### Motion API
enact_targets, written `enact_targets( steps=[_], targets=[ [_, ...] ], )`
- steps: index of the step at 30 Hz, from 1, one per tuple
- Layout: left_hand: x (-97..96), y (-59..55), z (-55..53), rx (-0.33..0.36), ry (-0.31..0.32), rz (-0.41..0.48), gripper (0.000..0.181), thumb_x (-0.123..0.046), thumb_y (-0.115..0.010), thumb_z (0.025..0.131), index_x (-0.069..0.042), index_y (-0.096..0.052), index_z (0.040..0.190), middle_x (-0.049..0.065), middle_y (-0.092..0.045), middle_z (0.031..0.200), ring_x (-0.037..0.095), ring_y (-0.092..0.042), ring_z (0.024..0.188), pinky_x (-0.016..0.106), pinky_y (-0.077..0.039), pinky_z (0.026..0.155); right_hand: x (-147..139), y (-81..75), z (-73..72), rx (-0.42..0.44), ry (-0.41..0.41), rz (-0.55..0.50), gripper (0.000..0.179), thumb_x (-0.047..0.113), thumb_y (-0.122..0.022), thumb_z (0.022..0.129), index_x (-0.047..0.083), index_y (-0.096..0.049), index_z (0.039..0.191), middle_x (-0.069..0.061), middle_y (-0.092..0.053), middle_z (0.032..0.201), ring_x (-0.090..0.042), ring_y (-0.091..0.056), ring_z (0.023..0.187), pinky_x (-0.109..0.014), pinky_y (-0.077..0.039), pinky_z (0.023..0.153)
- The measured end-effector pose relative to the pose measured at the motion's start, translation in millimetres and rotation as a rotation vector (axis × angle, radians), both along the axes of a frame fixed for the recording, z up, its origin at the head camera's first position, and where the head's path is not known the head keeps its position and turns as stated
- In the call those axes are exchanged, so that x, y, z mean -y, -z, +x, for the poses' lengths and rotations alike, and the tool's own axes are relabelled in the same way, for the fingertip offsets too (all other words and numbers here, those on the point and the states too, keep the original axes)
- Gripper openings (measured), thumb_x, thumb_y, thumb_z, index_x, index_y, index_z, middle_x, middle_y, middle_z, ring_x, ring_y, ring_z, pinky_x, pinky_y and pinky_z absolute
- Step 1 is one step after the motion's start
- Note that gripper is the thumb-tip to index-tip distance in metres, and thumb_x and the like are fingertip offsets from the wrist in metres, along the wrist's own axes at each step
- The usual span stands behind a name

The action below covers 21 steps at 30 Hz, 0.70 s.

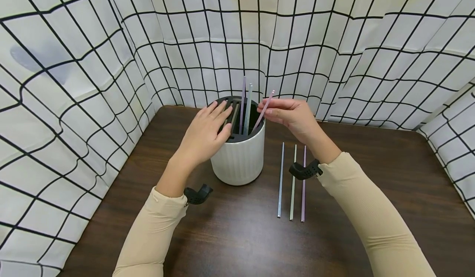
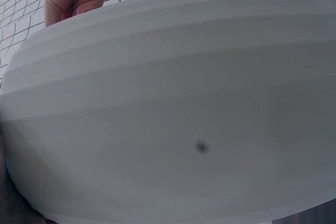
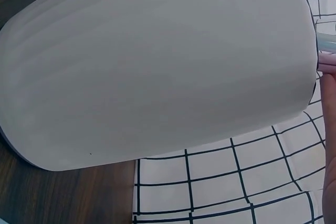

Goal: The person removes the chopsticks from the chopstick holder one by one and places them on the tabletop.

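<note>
A white ribbed utensil holder (image 1: 239,161) with a dark slotted top stands on the table; its wall (image 2: 199,77) fills most of the left wrist view. My left hand (image 1: 204,132) lies over the left part of the top, fingers spread and fairly straight. Between thumb and fingers, my right hand (image 1: 293,114) pinches a pink chopstick (image 1: 264,110), which leans with its lower end inside the opening on the right. A purple chopstick (image 1: 243,104) and a pale blue chopstick (image 1: 248,108) stand in the same opening. Their lower ends are hidden.
Right of the holder, a blue chopstick (image 1: 281,182), a pale green chopstick (image 1: 292,198) and a second purple chopstick (image 1: 303,198) lie side by side on the dark wooden table (image 1: 237,235). White cloth with a black grid (image 1: 297,54) hangs behind and along the sides.
</note>
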<state>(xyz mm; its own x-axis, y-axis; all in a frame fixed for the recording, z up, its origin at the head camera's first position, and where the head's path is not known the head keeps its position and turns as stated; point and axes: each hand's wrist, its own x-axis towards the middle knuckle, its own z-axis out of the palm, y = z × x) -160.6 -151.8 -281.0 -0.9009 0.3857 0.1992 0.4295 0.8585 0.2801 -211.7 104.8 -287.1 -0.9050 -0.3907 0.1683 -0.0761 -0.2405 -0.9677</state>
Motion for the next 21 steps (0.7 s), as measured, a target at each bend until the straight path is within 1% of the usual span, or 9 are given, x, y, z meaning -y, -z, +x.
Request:
enact_targets(
  steps=[7,11,14,17,21],
  targets=[
    [0.1,-0.2,1.1,-0.002,-0.002,0.004,0.055,-0.035,-0.034,0.104,-0.013,-0.038,0.154,0.009,-0.028,0.164,0.028,-0.018,0.155,0.046,-0.01,0.128,2.8,-1.0,-0.3,0.003,-0.001,-0.039,0.023,-0.009,-0.064,0.089,0.003,-0.078,0.103,-0.004,-0.077,0.101,-0.017,-0.074,0.099,-0.03,-0.059,0.091],
    [0.2,-0.4,1.5,-0.003,-0.001,0.005,0.055,-0.035,-0.034,0.104,-0.013,-0.038,0.154,0.009,-0.028,0.164,0.028,-0.018,0.155,0.046,-0.01,0.128,4.0,-6.9,2.5,-0.017,0.028,-0.046,0.022,-0.008,-0.066,0.089,0.005,-0.079,0.099,-0.004,-0.077,0.099,-0.018,-0.075,0.097,-0.03,-0.059,0.09],
    [0.4,-0.6,1.2,-0.001,-0.001,0.007,0.056,-0.035,-0.034,0.104,-0.013,-0.037,0.155,0.009,-0.028,0.164,0.028,-0.018,0.155,0.047,-0.01,0.128,3.6,-16.6,6.2,-0.052,0.068,-0.048,0.019,-0.006,-0.068,0.088,0.005,-0.079,0.098,-0.004,-0.078,0.096,-0.018,-0.075,0.095,-0.03,-0.06,0.087],
    [0.9,-1.1,0.8,0.001,-0.005,0.008,0.056,-0.036,-0.035,0.104,-0.013,-0.037,0.155,0.009,-0.028,0.164,0.028,-0.017,0.155,0.047,-0.01,0.128,2.3,-30.0,9.8,-0.093,0.101,-0.069,0.017,-0.005,-0.069,0.087,0.003,-0.079,0.099,-0.005,-0.078,0.094,-0.018,-0.076,0.091,-0.031,-0.06,0.086],
    [1.7,-2.0,1.0,0.002,-0.01,0.01,0.055,-0.035,-0.035,0.104,-0.013,-0.037,0.155,0.008,-0.028,0.164,0.028,-0.018,0.155,0.046,-0.01,0.128,0.0,-49.5,15.9,-0.152,0.138,-0.131,0.016,-0.007,-0.069,0.087,-0.001,-0.077,0.1,-0.007,-0.078,0.092,-0.019,-0.076,0.088,-0.03,-0.06,0.086]
  ],
)
